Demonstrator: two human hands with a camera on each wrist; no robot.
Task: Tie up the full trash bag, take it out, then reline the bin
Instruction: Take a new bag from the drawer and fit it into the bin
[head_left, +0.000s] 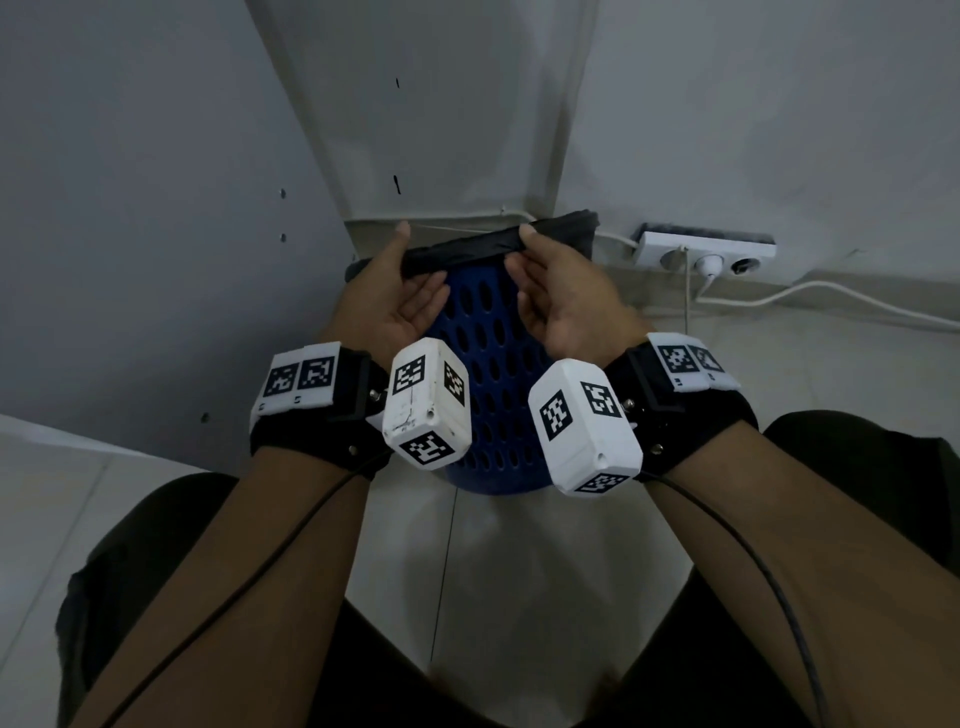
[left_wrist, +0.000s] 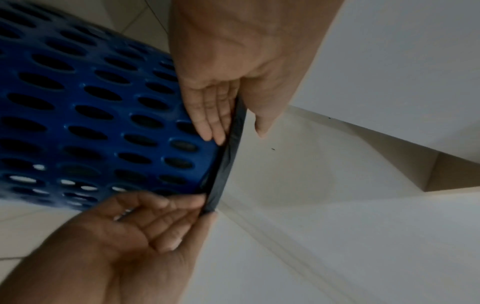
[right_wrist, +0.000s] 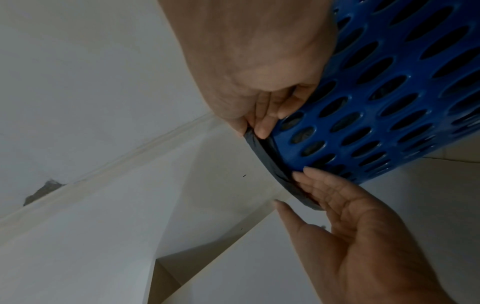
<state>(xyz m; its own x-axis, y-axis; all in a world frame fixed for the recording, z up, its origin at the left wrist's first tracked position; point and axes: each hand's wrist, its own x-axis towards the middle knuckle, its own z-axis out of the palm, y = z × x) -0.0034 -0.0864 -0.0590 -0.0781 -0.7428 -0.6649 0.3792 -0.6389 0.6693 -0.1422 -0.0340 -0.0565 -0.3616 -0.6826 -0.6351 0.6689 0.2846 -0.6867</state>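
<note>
A blue perforated bin (head_left: 488, 364) stands in a corner between my knees, leaning toward me. A black trash bag (head_left: 467, 248) is folded over its rim as a dark band (left_wrist: 228, 156). My left hand (head_left: 415, 270) is at the rim's left side, straight fingers (right_wrist: 311, 181) against the band from below and thumb (right_wrist: 281, 207) held up, slightly apart from it. My right hand (head_left: 527, 254) pinches the band at the rim's right side between thumb and fingertips (right_wrist: 261, 131). The bag's contents are hidden.
A white power strip (head_left: 670, 248) with a plug and white cables lies on the floor by the wall, right of the bin. A grey cabinet panel (head_left: 156, 208) rises on the left. Pale floor tiles (head_left: 493, 571) lie in front of the bin.
</note>
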